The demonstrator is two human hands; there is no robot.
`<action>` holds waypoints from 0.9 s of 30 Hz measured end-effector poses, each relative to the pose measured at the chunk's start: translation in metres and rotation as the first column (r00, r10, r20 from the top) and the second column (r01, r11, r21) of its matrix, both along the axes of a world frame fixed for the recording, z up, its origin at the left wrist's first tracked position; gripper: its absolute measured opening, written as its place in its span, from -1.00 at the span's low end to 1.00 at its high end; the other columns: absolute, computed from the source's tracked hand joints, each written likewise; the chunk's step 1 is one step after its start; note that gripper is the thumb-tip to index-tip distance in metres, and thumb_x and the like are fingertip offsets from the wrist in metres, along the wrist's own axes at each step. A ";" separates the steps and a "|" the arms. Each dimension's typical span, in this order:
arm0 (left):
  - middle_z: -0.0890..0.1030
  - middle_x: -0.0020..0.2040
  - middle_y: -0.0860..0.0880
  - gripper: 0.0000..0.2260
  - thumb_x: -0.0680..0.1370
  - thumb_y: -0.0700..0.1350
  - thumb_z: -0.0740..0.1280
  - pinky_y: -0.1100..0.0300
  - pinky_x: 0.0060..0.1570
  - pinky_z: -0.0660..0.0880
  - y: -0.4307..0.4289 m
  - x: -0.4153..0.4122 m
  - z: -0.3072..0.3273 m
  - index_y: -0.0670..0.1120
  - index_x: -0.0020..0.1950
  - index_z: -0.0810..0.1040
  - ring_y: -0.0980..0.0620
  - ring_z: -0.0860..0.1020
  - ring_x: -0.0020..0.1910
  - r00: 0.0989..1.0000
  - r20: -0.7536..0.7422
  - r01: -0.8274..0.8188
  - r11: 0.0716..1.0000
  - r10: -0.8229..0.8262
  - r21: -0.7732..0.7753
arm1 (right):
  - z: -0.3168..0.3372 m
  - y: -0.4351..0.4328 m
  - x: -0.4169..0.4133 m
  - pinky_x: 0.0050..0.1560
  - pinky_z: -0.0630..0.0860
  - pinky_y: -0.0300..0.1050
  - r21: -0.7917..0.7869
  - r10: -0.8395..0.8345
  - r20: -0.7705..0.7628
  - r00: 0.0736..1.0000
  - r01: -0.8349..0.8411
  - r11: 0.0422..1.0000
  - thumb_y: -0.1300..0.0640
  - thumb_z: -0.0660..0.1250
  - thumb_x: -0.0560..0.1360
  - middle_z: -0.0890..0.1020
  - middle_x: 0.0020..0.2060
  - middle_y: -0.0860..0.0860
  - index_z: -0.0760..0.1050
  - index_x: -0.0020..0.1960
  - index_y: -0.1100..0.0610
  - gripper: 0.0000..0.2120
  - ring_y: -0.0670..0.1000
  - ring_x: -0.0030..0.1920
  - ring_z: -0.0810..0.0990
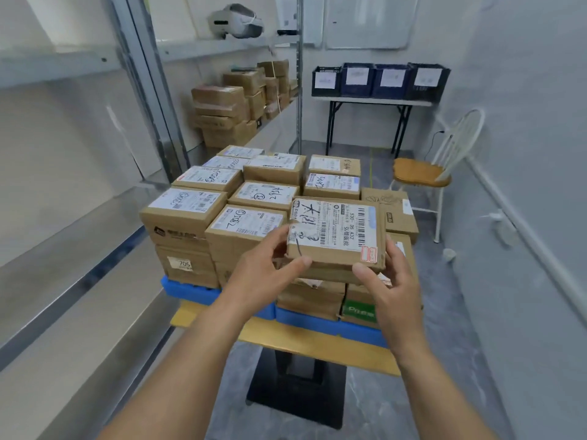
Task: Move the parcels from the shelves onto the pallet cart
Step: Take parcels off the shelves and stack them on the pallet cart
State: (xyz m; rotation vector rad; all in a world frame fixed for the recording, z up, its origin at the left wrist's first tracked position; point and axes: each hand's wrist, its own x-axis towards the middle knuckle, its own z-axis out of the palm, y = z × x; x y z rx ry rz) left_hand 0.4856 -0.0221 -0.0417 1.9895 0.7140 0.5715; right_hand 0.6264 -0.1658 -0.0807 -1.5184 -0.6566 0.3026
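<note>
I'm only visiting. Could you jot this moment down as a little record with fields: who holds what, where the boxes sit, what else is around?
Held item: labelled parcel, gripped at its near corners by the left hand and right hand
Position: over the near right of the parcel stack; whether it already rests there cannot be told
Stack base: blue pallet on a yellow cart deck
Not yet moved: shelf parcels, far left
Elsewhere: crates on a table; chair at right
</note>
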 end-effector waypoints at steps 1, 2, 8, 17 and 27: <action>0.55 0.09 0.28 -0.49 0.47 0.13 0.38 0.13 0.17 0.47 0.006 0.010 0.003 0.35 0.37 0.28 0.30 0.53 0.07 1.000 -0.025 0.014 1.000 -0.014 0.001 | 0.002 0.004 0.007 0.27 0.47 0.11 -0.012 -0.023 0.007 1.000 0.023 1.000 -0.21 0.40 0.29 0.55 0.25 -0.16 0.32 0.46 -0.10 -0.23 -0.10 0.26 0.51; 0.53 0.05 0.31 -0.47 0.48 0.12 0.38 0.18 0.13 0.46 0.012 0.019 0.007 0.32 0.39 0.26 0.32 0.52 0.05 0.998 -0.053 0.032 0.999 -0.031 0.015 | 0.004 0.008 0.014 0.27 0.47 0.11 -0.020 -0.042 0.008 0.999 0.042 0.999 -0.20 0.41 0.29 0.56 0.24 -0.16 0.32 0.45 -0.10 -0.24 -0.11 0.25 0.51; 0.48 0.07 0.24 -0.56 0.49 0.02 0.40 0.28 -0.03 0.37 0.066 0.076 0.028 0.13 0.35 0.39 0.19 0.48 0.12 0.982 -0.167 0.108 0.983 -0.083 0.147 | 0.008 0.054 0.062 0.24 0.49 -0.01 -0.067 -0.074 -0.014 0.997 0.073 0.995 0.06 0.44 0.46 0.59 0.17 -0.16 0.36 0.43 -0.06 -0.43 -0.14 0.18 0.54; 0.47 0.34 0.05 -0.41 0.45 0.14 0.38 -0.02 0.28 0.37 0.127 0.119 0.005 0.08 0.44 0.32 0.01 0.40 0.32 0.922 -0.386 0.134 0.943 -0.006 0.304 | -0.017 0.107 0.089 0.24 0.50 -0.03 -0.125 -0.097 -0.107 0.989 0.084 0.989 0.07 0.43 0.46 0.59 0.19 -0.14 0.35 0.44 -0.09 -0.42 -0.14 0.20 0.53; 0.46 0.27 -0.01 -0.56 0.53 0.13 0.30 0.12 0.22 0.27 0.139 0.131 -0.003 -0.04 0.34 0.41 -0.03 0.30 0.32 0.868 -0.495 0.262 0.888 -0.044 0.379 | -0.031 0.119 0.096 0.26 0.46 -0.05 -0.241 -0.123 -0.060 0.991 0.105 0.965 -0.05 0.35 0.52 0.55 0.21 -0.12 0.31 0.46 -0.08 -0.46 -0.10 0.23 0.49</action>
